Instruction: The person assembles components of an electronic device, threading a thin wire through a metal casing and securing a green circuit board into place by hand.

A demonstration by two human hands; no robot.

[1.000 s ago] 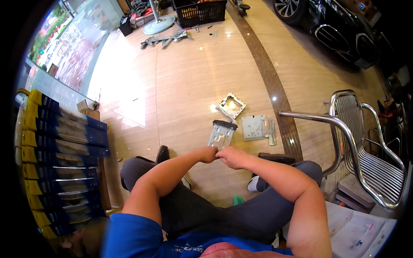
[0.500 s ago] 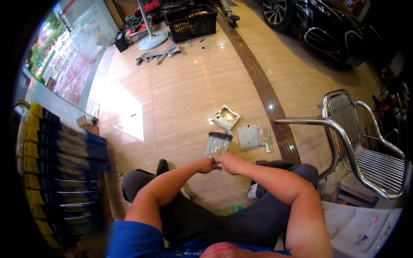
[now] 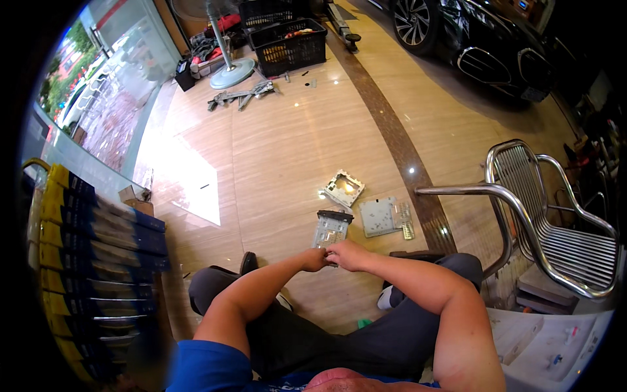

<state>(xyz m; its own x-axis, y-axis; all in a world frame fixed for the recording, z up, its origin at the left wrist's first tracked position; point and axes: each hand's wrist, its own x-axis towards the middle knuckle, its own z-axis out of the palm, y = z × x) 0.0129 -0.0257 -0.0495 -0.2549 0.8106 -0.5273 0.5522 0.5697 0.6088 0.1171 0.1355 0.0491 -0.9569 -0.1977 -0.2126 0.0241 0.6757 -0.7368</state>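
A flat grey metal electronic unit with a dark strip along its far end lies in front of me, between my feet. My left hand is closed at its near end, apparently gripping that edge. Right beside it, my right hand has its fingers pinched together over the same end. Whatever is between these fingertips is hidden. Just beyond the unit sits a pale square frame with an open middle. To its right is a light grey flat plate, and a small clear-and-greenish piece lies against the plate's right side.
A metal-slatted chair stands at the right, with a dark car behind it. Yellow-and-blue boxes line the left. Farther off are a fan stand, a black basket and grey metal brackets.
The whole view has shifted slightly, so the floor things appear a little lower. Both hands stay together at the unit's near end, with only slight finger movement.
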